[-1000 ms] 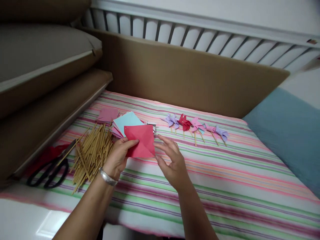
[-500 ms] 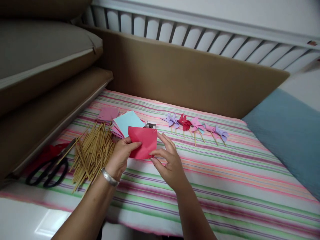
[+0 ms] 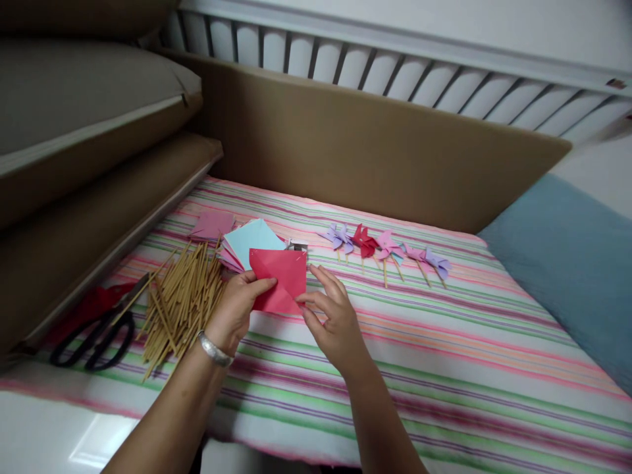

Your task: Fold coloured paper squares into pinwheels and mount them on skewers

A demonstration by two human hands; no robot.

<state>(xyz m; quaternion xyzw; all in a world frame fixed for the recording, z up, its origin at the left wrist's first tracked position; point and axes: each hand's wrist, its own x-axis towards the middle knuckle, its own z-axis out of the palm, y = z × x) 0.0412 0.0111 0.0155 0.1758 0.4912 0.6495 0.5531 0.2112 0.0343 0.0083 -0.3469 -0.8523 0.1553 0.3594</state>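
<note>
A red paper square (image 3: 279, 280) is held just above the striped bed cover (image 3: 444, 342). Its left edge is pinched in the grip of the left hand (image 3: 236, 309), and its lower right corner is pinched by the right hand (image 3: 332, 320). Just behind lies a stack of coloured papers (image 3: 249, 242). Bamboo sticks (image 3: 180, 303) and black scissors (image 3: 96, 339) crowd the left edge, and a row of paper pinwheels (image 3: 385, 249) lies behind on the right. Open cover is left toward the right and near edges. No readable writing is seen.
</note>
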